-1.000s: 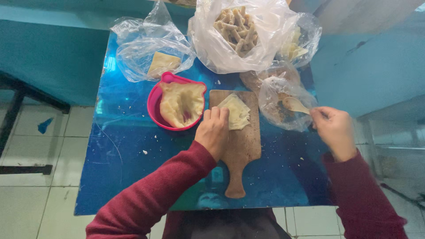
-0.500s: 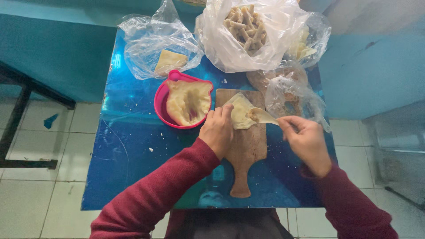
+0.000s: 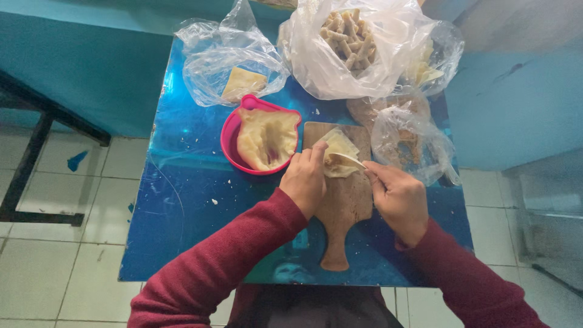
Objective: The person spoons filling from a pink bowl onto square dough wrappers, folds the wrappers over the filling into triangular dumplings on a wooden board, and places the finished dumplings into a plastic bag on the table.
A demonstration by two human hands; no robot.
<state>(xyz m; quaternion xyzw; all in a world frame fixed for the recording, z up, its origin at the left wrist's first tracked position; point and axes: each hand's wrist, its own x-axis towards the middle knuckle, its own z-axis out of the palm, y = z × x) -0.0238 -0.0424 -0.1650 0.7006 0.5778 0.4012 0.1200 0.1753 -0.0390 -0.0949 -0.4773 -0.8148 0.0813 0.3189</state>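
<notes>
From the head camera, looking straight down, a glossy blue tabletop (image 3: 182,206) carries everything, its surface mirror-smooth and dotted with pale crumbs.

The left hand (image 3: 305,181) rests on a paddle-shaped wooden cutting board (image 3: 344,203) with a matte brown grain and a narrow rounded handle running back toward the person. Its fingers lie flat and close together, pressing down the near edge of a thin, pale yellow dough wrapper (image 3: 337,159), soft and slightly creased, which lies on the board's far half.

The right hand (image 3: 398,197) sits just to the right of that wrapper. Its thumb and forefinger are pinched on a slim, pale strip (image 3: 352,160) whose tip lies across the wrapper; whether it is a small spoon or a fold of dough I cannot tell. Both arms wear dark red knitted sleeves.

Just left of the left fingers stands a round pink plastic bowl (image 3: 229,141) holding a limp, folded sheet of the same yellowish dough. Beyond it lies a crumpled clear plastic bag (image 3: 209,73) with a flat square wrapper inside. Beyond the board sits a large cloudy white plastic bag (image 3: 388,67) full of beige, ridged tubes. Just past the right fingers a smaller clear bag (image 3: 419,146), wrinkled, holds brownish pieces.
</notes>
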